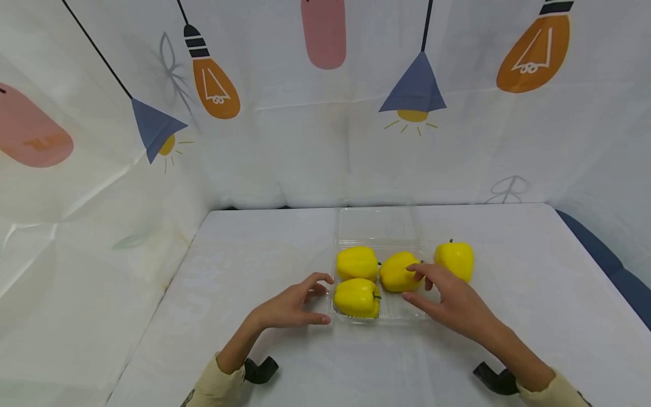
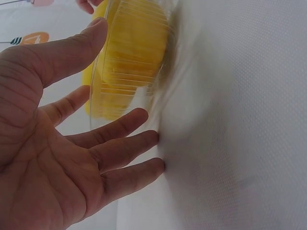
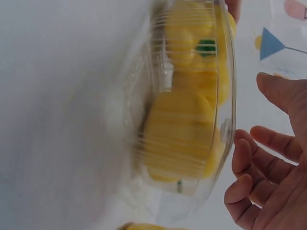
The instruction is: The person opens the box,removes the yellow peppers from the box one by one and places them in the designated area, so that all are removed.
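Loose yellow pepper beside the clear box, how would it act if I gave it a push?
The pepper would probably roll unevenly, being rounded but blocky. Its glossy skin could make it slippery. It is likely fairly firm, since its surface looks smooth and taut.

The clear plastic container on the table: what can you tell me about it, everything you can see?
The clear plastic container looks thin and shiny, with ribbed walls and a rim. It stands open on the white-covered table, its see-through lid laid back away from the person. Inside rest three yellow bell peppers, two on the left, one at the right rear; the front right is bare. The left hand and right hand flank it; whether either touches it, I cannot tell.
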Motion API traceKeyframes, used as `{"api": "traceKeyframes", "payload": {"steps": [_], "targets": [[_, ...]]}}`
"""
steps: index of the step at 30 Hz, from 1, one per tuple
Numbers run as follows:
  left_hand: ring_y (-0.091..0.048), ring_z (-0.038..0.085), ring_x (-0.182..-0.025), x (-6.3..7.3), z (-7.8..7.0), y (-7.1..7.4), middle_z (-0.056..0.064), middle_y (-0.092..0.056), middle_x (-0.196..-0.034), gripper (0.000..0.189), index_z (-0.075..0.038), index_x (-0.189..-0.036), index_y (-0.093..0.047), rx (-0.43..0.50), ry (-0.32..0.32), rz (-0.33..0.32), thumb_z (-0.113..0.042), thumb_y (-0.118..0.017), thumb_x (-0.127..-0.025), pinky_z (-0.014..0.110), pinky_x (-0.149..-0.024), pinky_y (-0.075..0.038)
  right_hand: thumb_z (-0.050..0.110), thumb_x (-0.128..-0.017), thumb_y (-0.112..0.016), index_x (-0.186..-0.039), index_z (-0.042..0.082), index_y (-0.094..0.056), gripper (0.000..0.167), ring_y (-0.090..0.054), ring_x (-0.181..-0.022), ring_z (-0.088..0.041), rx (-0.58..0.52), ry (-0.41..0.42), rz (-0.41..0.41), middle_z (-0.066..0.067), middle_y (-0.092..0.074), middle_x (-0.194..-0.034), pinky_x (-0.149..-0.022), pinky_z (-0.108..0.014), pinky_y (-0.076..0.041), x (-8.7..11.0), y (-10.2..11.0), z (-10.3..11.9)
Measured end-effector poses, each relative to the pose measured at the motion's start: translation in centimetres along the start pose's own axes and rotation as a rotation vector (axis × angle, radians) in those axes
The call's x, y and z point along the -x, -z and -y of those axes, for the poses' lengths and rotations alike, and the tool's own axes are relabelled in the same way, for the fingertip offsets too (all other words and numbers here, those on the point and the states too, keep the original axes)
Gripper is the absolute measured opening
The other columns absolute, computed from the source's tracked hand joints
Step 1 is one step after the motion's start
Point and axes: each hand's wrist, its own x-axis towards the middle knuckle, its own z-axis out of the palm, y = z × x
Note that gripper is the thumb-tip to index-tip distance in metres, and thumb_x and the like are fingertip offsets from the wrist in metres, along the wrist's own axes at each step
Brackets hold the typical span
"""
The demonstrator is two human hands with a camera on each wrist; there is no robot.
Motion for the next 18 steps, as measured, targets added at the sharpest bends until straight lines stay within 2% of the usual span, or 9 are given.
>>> {"api": "traceKeyframes", "payload": {"steps": [7,18], "targets": [[-0.050,0.020,-0.127,0.0,0.1,0.0,0.005,-0.053,-0.138,0.072,-0.019,-0.143,-0.034,0.003,-0.005,0.002,-0.033,-0.077,-0.087,0.041,-0.107,-0.039,0.036,-0.084,-0.080,-0.126,0.014,-0.060,0.051,-0.049,-0.078,-0.013,-0.007,0.030,-0.007,0.007,-0.058,-0.095,-0.059,-0.020,-0.039,-0.1,-0.8,0.6],[-0.050,0.020,-0.127,0.1,0.1,0.0,0.005,-0.053,-0.136,0.072,-0.020,-0.143,-0.034,-0.003,0.003,-0.002,-0.035,-0.077,-0.087,0.043,-0.107,-0.039,0.047,-0.086,-0.074,-0.128,0.014,-0.060,0.056,-0.052,-0.086,-0.014,-0.035,-0.008,0.066,0.006,-0.061,-0.101,-0.069,-0.028,-0.048,-0.5,-1.9,1.9]]}}
